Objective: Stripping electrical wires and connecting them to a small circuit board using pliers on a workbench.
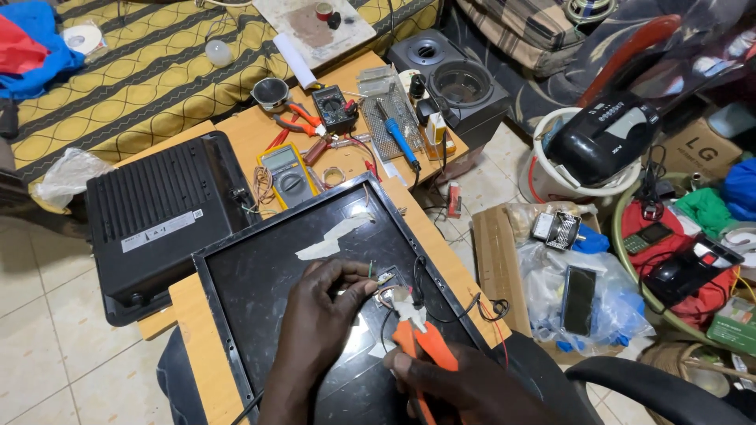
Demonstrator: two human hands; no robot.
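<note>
A flat black panel (268,275) with strips of pale tape lies on the low wooden table (201,354). My left hand (319,319) pinches a small part with thin wires at the panel's middle. Just right of it, my right hand (465,386) grips orange-handled pliers (417,334), whose metal jaws meet the same small part (388,277). Black and red wires (472,303) trail off the panel's right edge.
A black ribbed housing (157,208) sits left of the panel. Behind it lie a yellow multimeter (287,175), a second black meter (332,106), red pliers, a blue screwdriver (399,138) and a speaker box (453,83). Bags, a basin and boxes crowd the floor on the right.
</note>
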